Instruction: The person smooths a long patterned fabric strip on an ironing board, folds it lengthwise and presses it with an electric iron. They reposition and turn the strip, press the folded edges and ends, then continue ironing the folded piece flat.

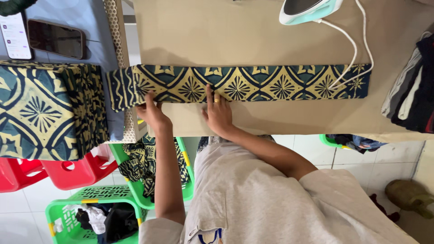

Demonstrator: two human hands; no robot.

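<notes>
- Folded batik stack (43,110) far left, beside two phones (40,36).
- Left hand (153,113): open, fingertips pinning batik strip (244,83) on ironing board (271,31).
- Right hand (218,113): open, flat on strip's edge.
- Judgement: keep edges aligned, smooth outward.
- Iron (307,10) parked top right.

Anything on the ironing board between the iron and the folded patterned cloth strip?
Head view: only the white cord crosses bare board between the iron and the cloth strip.

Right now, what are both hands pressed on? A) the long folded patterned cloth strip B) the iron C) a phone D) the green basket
A: the left hand and right hand both lie flat on the patterned cloth strip on the ironing board.
</notes>
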